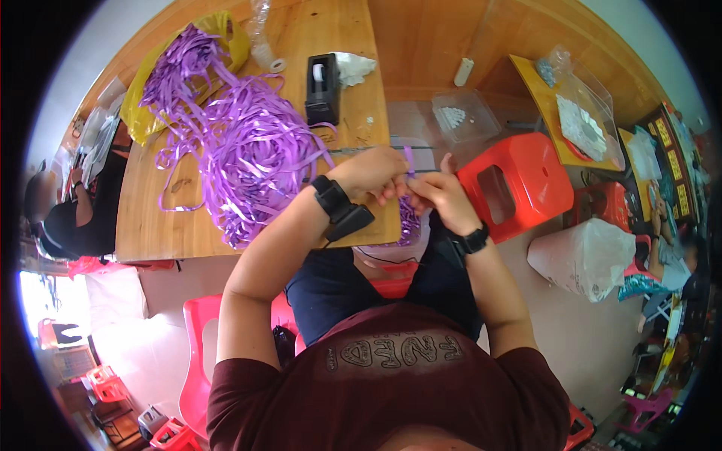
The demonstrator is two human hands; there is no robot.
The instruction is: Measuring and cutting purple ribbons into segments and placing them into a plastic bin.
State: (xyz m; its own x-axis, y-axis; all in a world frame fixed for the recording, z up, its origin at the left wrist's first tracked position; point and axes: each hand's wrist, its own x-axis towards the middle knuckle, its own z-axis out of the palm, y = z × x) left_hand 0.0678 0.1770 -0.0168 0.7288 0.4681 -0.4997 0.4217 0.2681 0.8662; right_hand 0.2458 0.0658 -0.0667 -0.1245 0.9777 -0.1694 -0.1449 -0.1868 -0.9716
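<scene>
Over the table's right edge, my hands are close together around a narrow purple ribbon [410,156]. One end of it sticks up between them. My left hand [374,173] is closed, its fingertips curled at the ribbon. My right hand [445,197] pinches the ribbon between thumb and finger. Below my hands, more shiny purple ribbon [408,225] gathers in or over a pale container at my lap, partly hidden by my hands. To the left, a big tangled heap of purple ribbon [256,150] lies on the table, some of it spilling from a yellow plastic bag [139,116].
A black tape dispenser [323,98] and crumpled white plastic [353,69] lie on the wooden table [162,225]. At right are a red stool [526,180], a clear tray [466,119] with white pieces and a white sack [583,255]. Other people sit at far left and right.
</scene>
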